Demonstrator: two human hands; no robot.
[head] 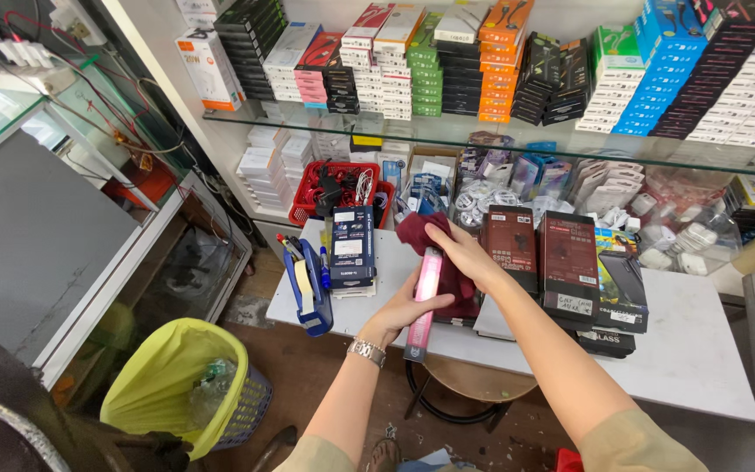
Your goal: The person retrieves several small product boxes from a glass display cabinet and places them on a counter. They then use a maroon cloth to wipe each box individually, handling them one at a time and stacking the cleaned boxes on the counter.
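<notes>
My left hand (405, 308) grips a long pink box (424, 301) near its lower half, holding it on end over the white table (692, 350). My right hand (460, 253) presses a dark red cloth (430, 249) against the box's upper part, fingers closed over the cloth. A metal watch (367, 351) sits on my left wrist. The cloth drapes behind the box and hides part of it.
A blue tape dispenser (309, 288) and a dark blue box (352, 246) lie left of my hands. Dark flat boxes (567, 262) are stacked to the right. A red basket of cables (338, 188) stands behind. A yellow-lined bin (181, 385) is on the floor at left, a stool (465, 385) under the table.
</notes>
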